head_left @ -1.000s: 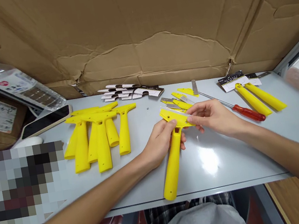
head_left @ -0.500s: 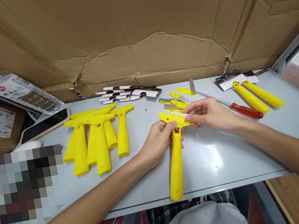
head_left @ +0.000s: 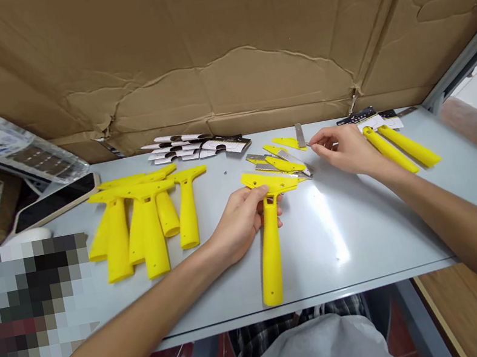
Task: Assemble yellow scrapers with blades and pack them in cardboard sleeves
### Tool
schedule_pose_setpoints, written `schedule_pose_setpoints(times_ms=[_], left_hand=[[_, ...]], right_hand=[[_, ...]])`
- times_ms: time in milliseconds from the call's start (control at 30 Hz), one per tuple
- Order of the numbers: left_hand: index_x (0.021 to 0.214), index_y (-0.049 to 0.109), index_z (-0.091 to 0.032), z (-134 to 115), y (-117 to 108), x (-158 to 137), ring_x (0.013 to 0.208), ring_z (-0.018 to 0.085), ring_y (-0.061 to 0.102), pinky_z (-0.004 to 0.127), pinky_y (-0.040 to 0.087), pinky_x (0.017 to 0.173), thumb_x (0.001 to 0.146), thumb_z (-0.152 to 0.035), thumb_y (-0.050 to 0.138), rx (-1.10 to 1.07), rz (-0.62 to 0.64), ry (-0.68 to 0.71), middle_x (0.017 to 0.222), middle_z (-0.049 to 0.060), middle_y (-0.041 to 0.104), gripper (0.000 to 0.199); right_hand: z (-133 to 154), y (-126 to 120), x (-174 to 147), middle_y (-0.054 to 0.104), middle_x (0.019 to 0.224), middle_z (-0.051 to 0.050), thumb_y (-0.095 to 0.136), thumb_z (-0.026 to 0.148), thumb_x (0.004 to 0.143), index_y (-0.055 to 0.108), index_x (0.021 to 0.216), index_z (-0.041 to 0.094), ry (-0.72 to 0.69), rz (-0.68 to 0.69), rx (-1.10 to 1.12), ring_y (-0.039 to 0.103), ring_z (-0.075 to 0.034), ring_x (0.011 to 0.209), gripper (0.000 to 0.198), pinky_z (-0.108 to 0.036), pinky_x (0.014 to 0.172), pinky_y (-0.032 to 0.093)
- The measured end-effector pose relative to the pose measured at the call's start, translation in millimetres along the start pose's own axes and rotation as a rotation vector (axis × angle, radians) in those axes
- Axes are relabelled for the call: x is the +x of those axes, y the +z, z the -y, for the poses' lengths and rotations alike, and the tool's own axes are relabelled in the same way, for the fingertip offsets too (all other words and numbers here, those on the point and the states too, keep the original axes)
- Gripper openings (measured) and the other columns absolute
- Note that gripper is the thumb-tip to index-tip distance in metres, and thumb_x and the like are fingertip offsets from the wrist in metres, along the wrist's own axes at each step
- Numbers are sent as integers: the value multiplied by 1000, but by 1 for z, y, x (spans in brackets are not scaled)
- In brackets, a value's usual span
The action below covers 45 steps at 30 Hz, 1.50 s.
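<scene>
My left hand [head_left: 243,217] is closed around the neck of a yellow scraper [head_left: 271,253], its thumb pressed on the wide head. The scraper's handle points toward me over the table's front edge. Beyond its head lie loose yellow cover plates [head_left: 286,163] and metal blades [head_left: 300,135]. My right hand [head_left: 342,149] hovers low at the right of these parts, thumb and forefinger brought together in a pinch. What its fingertips hold, if anything, is too small to make out. The red-handled screwdriver seen earlier is hidden or covered by my right hand and forearm.
Several yellow scraper handles [head_left: 154,236] lie piled at the left, near a phone [head_left: 58,201]. Folded cards [head_left: 196,147] are stacked at the back. Two carded scrapers [head_left: 408,145] lie at the right. A cardboard wall [head_left: 205,43] closes off the far side.
My right hand has let go of the scraper's head and moved right and away from me, to beside the loose blades. My left hand still holds the scraper. The view has shifted slightly.
</scene>
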<state>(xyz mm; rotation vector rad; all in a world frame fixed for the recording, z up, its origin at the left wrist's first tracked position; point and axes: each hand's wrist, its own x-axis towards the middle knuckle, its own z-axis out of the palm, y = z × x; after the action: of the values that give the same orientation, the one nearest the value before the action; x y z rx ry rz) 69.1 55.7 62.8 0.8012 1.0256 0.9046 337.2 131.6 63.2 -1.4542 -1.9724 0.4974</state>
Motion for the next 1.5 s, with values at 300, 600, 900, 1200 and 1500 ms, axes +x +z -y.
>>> schedule_pose_setpoints(times_ms=[300,600,900,1200,1500], left_hand=[[103,66,-7,-9,-7,8,64,17,65,31,60,51,99,-20,58,2,-116,33,98,17,76,16],[101,69,-8,-6,-9,9,63,17,64,29,59,51,95,-22,60,-7,-97,56,92,15,76,17],[97,70,-10,-7,-5,10,65,17,66,28,58,50,98,-22,58,7,-105,47,93,14,76,17],[93,69,-12,-3,-9,12,66,17,66,31,59,54,101,-21,57,1,-52,56,90,13,75,17],[94,67,-14,-2,-10,12,65,17,66,31,59,56,101,-23,57,22,-38,37,88,10,75,15]], right_hand=[[6,19,-15,71,98,-6,61,24,97,82,105,18,-277,185,-221,60,-11,80,23,-28,77,43],[22,50,-34,66,104,-11,51,27,108,82,124,25,-499,198,-313,51,-18,94,35,-32,84,36],[20,56,-38,66,103,-10,57,24,105,83,115,27,-567,164,-366,53,-18,97,28,-31,85,31],[12,46,-32,72,106,-11,62,25,100,82,104,22,-577,198,-379,58,-23,98,21,-38,88,44],[6,40,-26,71,104,-10,64,24,93,82,104,20,-549,209,-334,60,-24,100,21,-41,92,51]])
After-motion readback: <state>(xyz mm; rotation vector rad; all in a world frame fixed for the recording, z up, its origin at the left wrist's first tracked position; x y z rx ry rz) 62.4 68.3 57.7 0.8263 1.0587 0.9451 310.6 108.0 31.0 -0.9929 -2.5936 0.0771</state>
